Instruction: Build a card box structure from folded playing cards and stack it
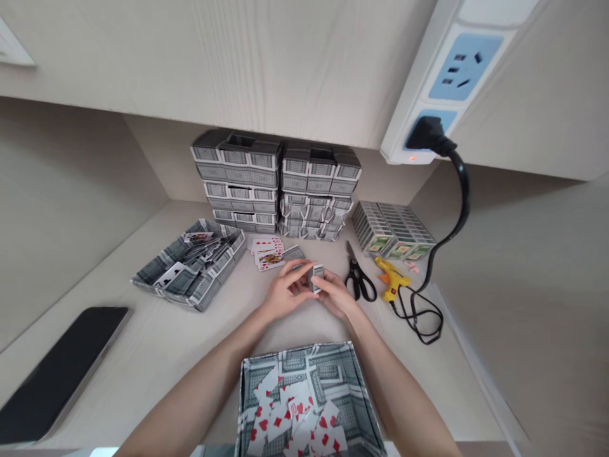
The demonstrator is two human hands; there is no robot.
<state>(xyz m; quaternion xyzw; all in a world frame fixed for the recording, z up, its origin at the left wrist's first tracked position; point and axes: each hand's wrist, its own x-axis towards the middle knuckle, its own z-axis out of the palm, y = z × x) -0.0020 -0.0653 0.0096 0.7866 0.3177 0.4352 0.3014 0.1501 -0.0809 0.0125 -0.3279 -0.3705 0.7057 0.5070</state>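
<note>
Card-covered box [335,365] sits nearest; beyond it, left hand [284,292] and right hand [335,294] grasp a small card piece [318,273] — keep edges square, pressure even.

The card [318,277], grey-backed with white borders, stood roughly upright between the left hand [287,289] and right hand [335,294], apparently folded.

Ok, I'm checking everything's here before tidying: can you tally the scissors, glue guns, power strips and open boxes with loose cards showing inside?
Scissors: 1
Glue guns, yellow: 1
Power strips: 1
Open boxes with loose cards: 2 (left box, near box)
Total: 5
</note>
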